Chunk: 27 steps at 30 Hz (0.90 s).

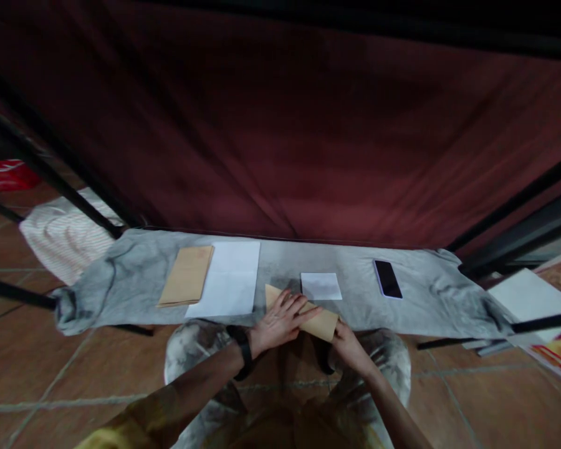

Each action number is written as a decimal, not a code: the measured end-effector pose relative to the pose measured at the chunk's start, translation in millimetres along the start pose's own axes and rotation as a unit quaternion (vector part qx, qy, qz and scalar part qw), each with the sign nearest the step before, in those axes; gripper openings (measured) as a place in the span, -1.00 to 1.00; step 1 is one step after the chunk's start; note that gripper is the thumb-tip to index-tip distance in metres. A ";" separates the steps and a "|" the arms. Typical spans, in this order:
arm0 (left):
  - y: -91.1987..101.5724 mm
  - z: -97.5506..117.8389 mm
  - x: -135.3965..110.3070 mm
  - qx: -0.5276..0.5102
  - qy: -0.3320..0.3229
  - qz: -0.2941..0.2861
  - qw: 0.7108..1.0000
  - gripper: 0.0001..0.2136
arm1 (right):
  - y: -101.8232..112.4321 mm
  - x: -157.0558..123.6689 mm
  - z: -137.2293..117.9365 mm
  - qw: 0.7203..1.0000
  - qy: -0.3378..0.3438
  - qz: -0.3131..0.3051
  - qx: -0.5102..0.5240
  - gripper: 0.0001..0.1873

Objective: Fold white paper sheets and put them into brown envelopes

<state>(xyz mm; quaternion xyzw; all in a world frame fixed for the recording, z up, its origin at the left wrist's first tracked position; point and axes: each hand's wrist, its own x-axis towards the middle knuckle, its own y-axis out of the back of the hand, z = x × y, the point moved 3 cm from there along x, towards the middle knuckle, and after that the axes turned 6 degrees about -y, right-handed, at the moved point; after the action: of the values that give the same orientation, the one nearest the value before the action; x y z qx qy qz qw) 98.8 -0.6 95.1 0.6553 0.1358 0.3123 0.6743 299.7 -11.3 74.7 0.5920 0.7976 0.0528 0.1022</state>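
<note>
A brown paper envelope (321,322), or a small paper bag, is held slanting over the front edge of the cloth-covered surface. My left hand (283,318), with a dark band on the wrist, lies across its left part, thumb stretched along the paper. At the lower right end, my right hand (346,343) grips the envelope; its fingertips are hidden behind or inside the paper. Just beyond the envelope lies a small white paper (321,286). To the left, a stack of brown paper envelopes (186,275) partly overlaps larger white sheets (234,277).
A dark-screened phone (388,279) rests on the grey cloth (355,262) at the right. Behind the surface hangs a dark red fabric (280,156), with black metal bars (518,215) at both sides. Striped cloth (70,231) sits at the left above the tiled floor (42,368).
</note>
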 end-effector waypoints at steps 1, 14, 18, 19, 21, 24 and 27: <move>-3.3 -1.0 0.6 -0.003 -0.002 0.002 1.000 -0.10 | 0.2 1.0 5.3 1.000 -0.014 0.007 0.013 -0.66; -30.9 -18.7 11.2 -0.014 -0.004 -0.039 0.999 -0.01 | -1.6 2.3 48.2 0.978 -0.110 0.046 0.169 -0.56; -26.7 -15.1 13.7 -0.001 0.002 -0.041 0.999 -0.01 | 11.0 6.1 59.8 0.986 -0.094 0.086 0.107 -0.59; -25.7 -14.1 14.0 0.003 0.003 -0.041 0.999 0.00 | 14.8 6.9 63.2 0.987 -0.088 0.095 0.098 -0.59; -23.7 -12.6 13.8 0.008 0.007 -0.040 0.999 0.01 | 22.5 7.4 70.1 0.983 -0.086 0.131 0.091 -0.57; -21.3 -12.6 11.9 0.011 0.019 -0.042 0.999 0.02 | 31.6 6.6 79.3 0.969 -0.104 0.203 0.100 -0.54; -21.2 -15.6 8.7 0.007 0.033 -0.045 0.998 0.03 | 30.7 8.6 81.5 0.969 -0.090 0.196 0.120 -0.54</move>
<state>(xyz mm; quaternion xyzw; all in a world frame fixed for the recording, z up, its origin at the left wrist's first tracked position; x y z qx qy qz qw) 101.3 18.2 74.9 0.6428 0.1898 0.3020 0.6779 344.4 2.9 0.8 0.7471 0.6540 -0.0782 0.0895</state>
